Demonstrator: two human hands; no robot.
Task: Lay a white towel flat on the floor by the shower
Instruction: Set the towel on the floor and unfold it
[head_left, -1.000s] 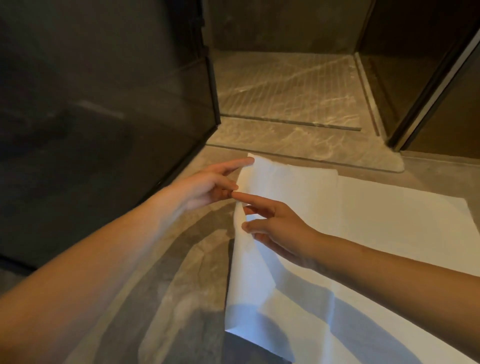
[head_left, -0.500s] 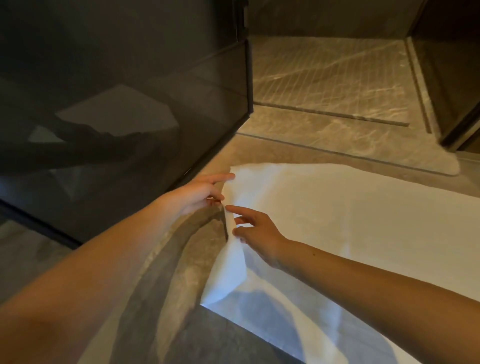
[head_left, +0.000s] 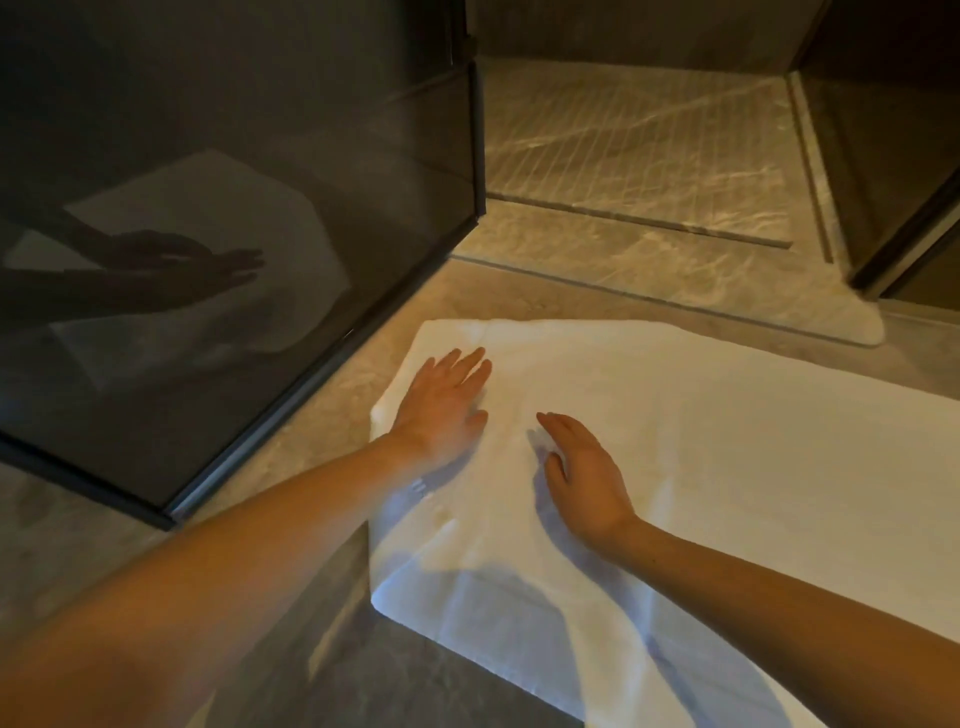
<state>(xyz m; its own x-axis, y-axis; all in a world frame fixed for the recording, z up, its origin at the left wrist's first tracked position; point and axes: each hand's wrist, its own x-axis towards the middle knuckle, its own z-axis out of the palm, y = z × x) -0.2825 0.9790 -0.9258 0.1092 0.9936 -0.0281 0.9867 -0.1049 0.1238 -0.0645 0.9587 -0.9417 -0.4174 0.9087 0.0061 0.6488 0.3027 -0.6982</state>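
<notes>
A white towel (head_left: 727, 447) lies spread on the stone floor in front of the shower threshold (head_left: 675, 291), reaching from the centre to the right edge of view. My left hand (head_left: 447, 400) rests palm down on the towel's left end, fingers straight and pointing away from me. My right hand (head_left: 582, 473) lies flat on the towel just to the right of it, fingers extended. Neither hand grips the cloth. The towel's left edge looks slightly raised near my left wrist.
A dark glass shower panel (head_left: 234, 234) with a black frame stands at the left, its lower corner close to the towel. The grooved shower floor (head_left: 639, 145) lies beyond. Another dark panel (head_left: 893, 171) stands at the right. Bare floor (head_left: 291, 649) lies at lower left.
Both hands let go of the folded-over left edge they were pinching and now lie flat on the towel. The left flap has been unfolded and lies spread out.
</notes>
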